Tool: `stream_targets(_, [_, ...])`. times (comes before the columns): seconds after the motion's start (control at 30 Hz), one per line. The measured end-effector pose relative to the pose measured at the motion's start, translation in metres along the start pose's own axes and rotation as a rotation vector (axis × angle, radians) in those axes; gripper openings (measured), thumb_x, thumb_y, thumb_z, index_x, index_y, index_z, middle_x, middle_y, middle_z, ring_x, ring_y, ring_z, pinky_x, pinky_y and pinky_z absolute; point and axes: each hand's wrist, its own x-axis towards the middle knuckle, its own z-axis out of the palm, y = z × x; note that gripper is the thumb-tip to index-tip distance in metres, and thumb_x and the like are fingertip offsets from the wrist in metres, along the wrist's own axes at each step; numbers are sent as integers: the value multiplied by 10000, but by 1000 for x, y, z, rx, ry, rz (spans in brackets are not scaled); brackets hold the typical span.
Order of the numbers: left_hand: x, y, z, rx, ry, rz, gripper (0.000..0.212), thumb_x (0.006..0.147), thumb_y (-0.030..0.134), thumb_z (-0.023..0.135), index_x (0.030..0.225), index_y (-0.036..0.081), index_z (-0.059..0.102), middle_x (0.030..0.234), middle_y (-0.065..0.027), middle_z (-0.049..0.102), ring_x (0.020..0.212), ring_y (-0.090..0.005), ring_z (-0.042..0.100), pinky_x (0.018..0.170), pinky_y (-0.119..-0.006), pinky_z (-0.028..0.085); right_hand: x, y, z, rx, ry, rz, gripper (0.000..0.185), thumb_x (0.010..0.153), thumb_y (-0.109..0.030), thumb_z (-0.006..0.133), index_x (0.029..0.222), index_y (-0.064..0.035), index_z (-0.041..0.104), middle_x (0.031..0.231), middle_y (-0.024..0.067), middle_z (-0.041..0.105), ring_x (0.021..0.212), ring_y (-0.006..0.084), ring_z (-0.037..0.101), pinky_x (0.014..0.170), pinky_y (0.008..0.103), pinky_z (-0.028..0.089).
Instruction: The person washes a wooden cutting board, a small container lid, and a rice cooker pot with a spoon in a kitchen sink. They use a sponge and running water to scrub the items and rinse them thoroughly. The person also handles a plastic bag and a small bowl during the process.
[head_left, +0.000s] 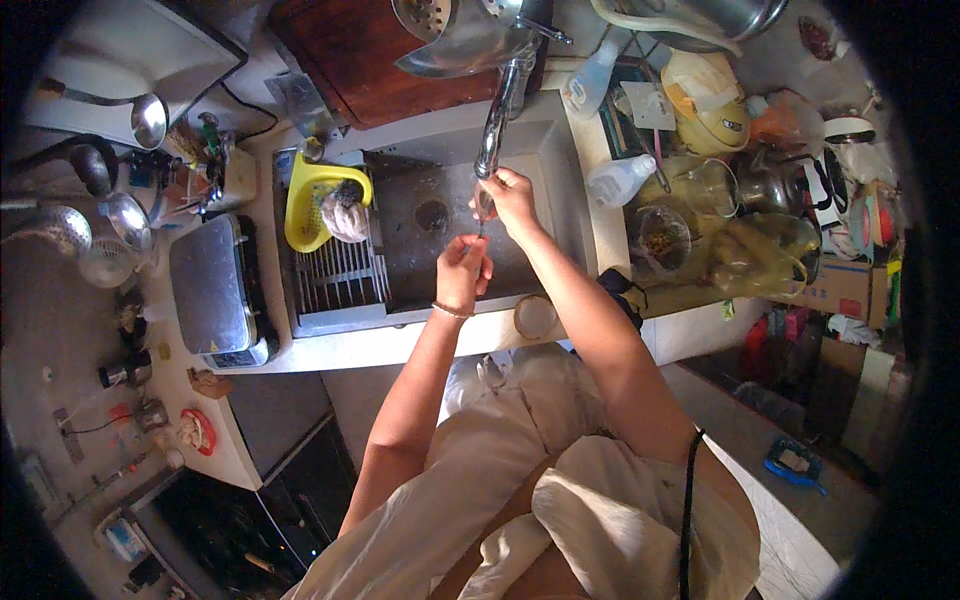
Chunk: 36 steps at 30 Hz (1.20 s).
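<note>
Over the sink basin (525, 277), my left hand (461, 276) pinches the thin handle of what looks like a metal spoon (486, 206). My right hand (514, 201) grips the same piece at its bowl end, its fingers partly covering it. Right above that hand is the spout of the chrome faucet (495, 127); whether water runs is hard to tell. The round drain (431, 215) lies left of both hands. A yellow plastic strainer basket (300, 217) rests over a slatted drying rack (337, 277), with a pale bundled scrubber or cloth (346, 214) in it.
Behind the basin stand a reddish wooden cutting board (360, 60) and a cleaver-like blade (450, 64). Two translucent bottles (621, 181) (589, 82), a glass bowl (660, 238) and a bag (757, 255) crowd the right counter. A grey-lidded appliance (206, 285) sits left; a round lid (535, 316) lies on the front ledge.
</note>
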Motion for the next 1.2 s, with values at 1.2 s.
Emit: stream_targets(1.2, [30,-22,4,185,-53,241,186,910,186,494,966,43,598,588,10,509,448,-50,406,409,-192,312,12,-18,-2,380,41,429,224,850,-234,563,773,-27,525,617,126,589,470,183,576,389,273,449])
